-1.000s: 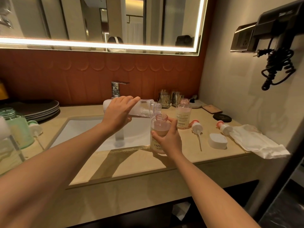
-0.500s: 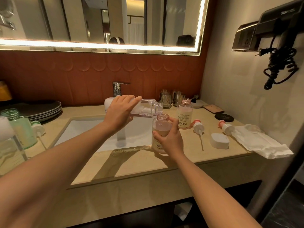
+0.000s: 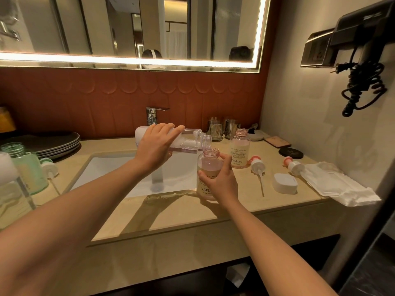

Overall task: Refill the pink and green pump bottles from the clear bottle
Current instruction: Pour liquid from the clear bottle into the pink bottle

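My left hand [image 3: 155,147] grips the clear bottle [image 3: 190,140], tipped on its side with its mouth just above the open neck of a pink bottle [image 3: 208,167]. My right hand [image 3: 220,180] holds that pink bottle upright on the counter at the sink's right edge. A second open pink bottle [image 3: 240,149] stands just behind it. Two pink-collared pump heads [image 3: 257,166] [image 3: 295,166] lie on the counter to the right. An open green bottle [image 3: 27,167] stands at the far left with its pump head [image 3: 49,166] beside it.
The white sink [image 3: 111,167] with a chrome faucet [image 3: 152,115] sits in the beige counter [image 3: 171,214]. A white cap [image 3: 285,183] and a white cloth [image 3: 339,184] lie right. Dark plates [image 3: 53,143] are stacked back left, glasses [image 3: 222,129] at the back. A hairdryer [image 3: 363,60] hangs on the wall.
The clear bottle's mouth has come slightly closer over the pink bottle's neck. Both hands keep their holds.
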### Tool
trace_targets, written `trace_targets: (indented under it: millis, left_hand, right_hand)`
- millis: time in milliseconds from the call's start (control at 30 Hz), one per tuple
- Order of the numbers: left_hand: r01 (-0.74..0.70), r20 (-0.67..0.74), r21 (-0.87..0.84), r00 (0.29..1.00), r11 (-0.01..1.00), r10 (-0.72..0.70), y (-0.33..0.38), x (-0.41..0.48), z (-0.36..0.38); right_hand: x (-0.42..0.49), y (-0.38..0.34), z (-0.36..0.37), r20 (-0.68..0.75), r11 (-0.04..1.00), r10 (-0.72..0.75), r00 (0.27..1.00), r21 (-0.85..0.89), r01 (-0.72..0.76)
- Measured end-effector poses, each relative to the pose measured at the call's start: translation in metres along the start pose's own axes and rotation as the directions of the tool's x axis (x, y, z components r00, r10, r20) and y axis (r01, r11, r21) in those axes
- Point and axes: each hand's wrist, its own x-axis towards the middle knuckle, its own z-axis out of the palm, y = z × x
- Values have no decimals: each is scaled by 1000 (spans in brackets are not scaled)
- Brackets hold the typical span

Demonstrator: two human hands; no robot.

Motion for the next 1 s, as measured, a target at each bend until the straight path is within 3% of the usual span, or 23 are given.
trace_targets:
  millis: [1000]
  left_hand:
    - [-10, -6, 15, 1000, 1000, 10, -2, 2, 3]
  right_hand:
    - [0, 1, 2, -9, 1000, 6, 1000, -2, -6]
